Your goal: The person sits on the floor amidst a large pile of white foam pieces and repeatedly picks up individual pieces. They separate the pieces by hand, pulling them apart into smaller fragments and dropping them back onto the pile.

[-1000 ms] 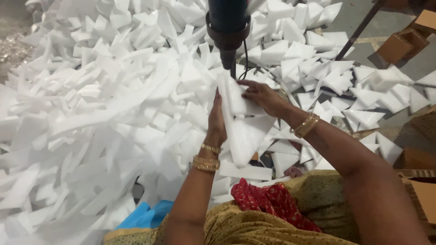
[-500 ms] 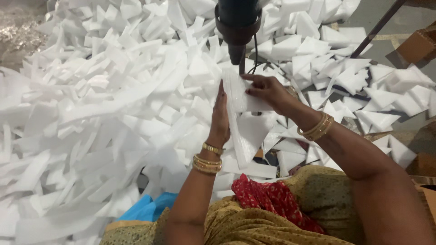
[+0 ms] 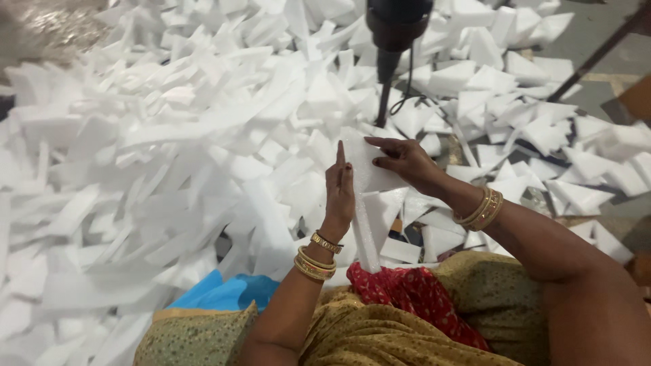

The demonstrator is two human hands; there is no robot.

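1. Seen from the head camera, the foam sheet (image 3: 369, 169) is held up between both hands, just below the tip of the dark tool (image 3: 397, 30) that hangs at the top of the picture.
2. Left of the foam sheet, the left hand (image 3: 339, 193) stands edge-on with its fingers straight and pressed together, flat against the sheet's left side.
3. Right of the foam sheet, the right hand (image 3: 407, 163) lies over the sheet's face with its fingers stretched out toward the left hand, gripping the sheet's right edge; the thumb is hidden, so how it grips there cannot be told.
4. A narrow foam strip (image 3: 366, 234) runs down from the foam sheet's lower edge toward the lap; whether it is one piece with the sheet cannot be told.
5. Behind and to the left of the foam sheet, a big heap of white foam scraps (image 3: 169, 149) covers the floor.
6. A thin black cord (image 3: 409, 81) drops from the tool toward the scraps just above the foam sheet.
7. Below the foam sheet, gold bangles (image 3: 315, 256) ring the left wrist, and more bangles (image 3: 480, 209) ring the right wrist.
8. Below the foam sheet, a red cloth (image 3: 407, 295) lies on the lap, with a blue bag (image 3: 224, 293) to its left.
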